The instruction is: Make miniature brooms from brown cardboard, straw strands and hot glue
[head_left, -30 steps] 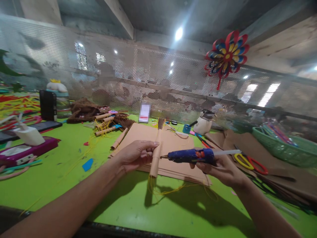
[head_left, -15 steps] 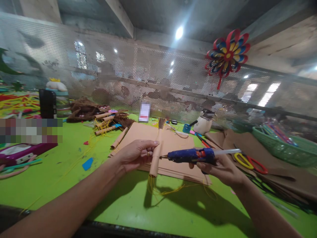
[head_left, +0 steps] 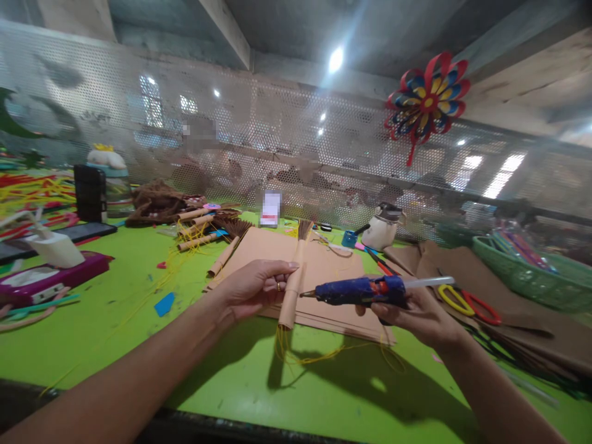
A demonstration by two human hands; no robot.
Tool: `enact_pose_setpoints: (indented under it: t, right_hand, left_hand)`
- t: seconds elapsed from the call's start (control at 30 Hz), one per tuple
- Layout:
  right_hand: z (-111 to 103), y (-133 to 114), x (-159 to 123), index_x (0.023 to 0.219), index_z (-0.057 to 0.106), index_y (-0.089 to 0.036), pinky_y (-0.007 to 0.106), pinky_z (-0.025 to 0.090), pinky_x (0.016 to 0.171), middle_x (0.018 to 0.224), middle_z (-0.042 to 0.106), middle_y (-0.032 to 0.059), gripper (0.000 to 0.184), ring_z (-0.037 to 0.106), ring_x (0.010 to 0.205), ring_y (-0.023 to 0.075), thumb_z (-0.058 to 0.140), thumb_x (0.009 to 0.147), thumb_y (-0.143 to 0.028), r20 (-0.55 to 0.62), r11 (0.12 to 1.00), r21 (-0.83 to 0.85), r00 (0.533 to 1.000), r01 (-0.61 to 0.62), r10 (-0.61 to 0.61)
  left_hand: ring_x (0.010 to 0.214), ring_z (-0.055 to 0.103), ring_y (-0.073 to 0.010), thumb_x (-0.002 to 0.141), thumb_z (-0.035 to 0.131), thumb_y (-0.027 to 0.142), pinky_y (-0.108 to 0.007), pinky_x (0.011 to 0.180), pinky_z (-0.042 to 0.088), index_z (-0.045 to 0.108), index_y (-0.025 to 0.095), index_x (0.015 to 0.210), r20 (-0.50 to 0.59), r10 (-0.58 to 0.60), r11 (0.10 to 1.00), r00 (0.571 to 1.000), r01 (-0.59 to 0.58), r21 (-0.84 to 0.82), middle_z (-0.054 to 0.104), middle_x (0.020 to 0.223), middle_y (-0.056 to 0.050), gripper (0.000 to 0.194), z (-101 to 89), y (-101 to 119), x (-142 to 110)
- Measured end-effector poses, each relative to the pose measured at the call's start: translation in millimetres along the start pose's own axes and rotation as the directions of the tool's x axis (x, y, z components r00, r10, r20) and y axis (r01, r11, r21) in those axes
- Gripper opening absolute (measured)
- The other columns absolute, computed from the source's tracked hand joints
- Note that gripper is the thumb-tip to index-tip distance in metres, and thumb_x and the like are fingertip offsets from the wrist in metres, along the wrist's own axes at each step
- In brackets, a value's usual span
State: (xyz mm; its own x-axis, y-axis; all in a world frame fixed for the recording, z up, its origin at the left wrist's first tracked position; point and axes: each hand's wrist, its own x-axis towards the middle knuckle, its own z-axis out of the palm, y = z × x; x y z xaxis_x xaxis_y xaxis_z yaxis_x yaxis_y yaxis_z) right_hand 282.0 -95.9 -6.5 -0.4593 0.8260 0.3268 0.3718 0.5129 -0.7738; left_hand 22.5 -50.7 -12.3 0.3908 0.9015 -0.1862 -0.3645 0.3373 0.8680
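"Over the green table (head_left: 259, 407), holding what?"
"Pinching a rolled brown paper tube (head_left: 289, 302) between thumb and fingers of the left hand (head_left: 254, 287), tilted above stacked brown sheets (head_left: 333, 265), with yellow string (head_left: 284, 338) hanging below."
"And on the right?"
"Gripping a blue glue gun (head_left: 361, 290) with the right hand (head_left: 423, 316), pointing its nozzle (head_left: 308, 294) at the tube, just beside it."
"Farther right?"
"Yellow-and-red-handled scissors (head_left: 468, 299), near a green basket (head_left: 522, 283)"

Tan rolled-paper tube (head_left: 289, 305), dark fringe (head_left: 305, 230) at far end, slanting, frame centre. Blue glue gun (head_left: 356, 291), near-horizontal, right of centre, nozzle (head_left: 309, 294) just beside tube.
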Motion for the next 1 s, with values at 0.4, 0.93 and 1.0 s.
enact_pose_setpoints:
  t: [0.4,0.93,1.0]
  right_hand:
    - [-0.1,-0.9,1.1,0.077,0.068,-0.015,0.022,0.04,0.045,0.063,0.058,0.0035,0.027,0.049,0.054,0.0114,0.058,0.079,-0.04,0.015,1.0,0.001,1.0,0.02,-0.02]
    - [0.9,0.6,-0.2,0.077,0.067,-0.015,0.023,0.04,0.049,0.067,0.056,0.0037,0.028,0.05,0.06,0.0125,0.057,0.08,-0.04,0.007,0.999,-0.035,1.0,-0.004,0.004]
    - [0.4,0.4,-0.5,0.076,0.067,-0.014,0.023,0.038,0.049,0.066,0.054,0.0032,0.028,0.048,0.059,0.0118,0.057,0.08,-0.04,0.022,0.999,-0.031,1.0,0.007,-0.006]
  left_hand:
    - [0.056,0.048,-0.0075,0.068,0.068,0.013,-0.019,0.052,0.041,0.064,0.009,0.073,0.012,-0.011,1.0,1.0,0.011,-0.007,0.057,0.064,-0.002,0.008,0.1,-0.4,-0.7]
    - [0.054,0.045,-0.0064,0.067,0.07,0.015,-0.016,0.048,0.038,0.062,0.009,0.071,0.017,0.014,1.0,1.0,-0.015,0.022,0.054,0.062,0.0,0.011,-0.2,0.0,0.0]
    - [0.052,0.043,-0.006,0.067,0.07,0.014,-0.016,0.047,0.036,0.06,0.01,0.067,0.011,0.021,1.0,1.0,-0.021,0.007,0.052,0.059,0.001,0.011,0.5,0.3,-0.5]
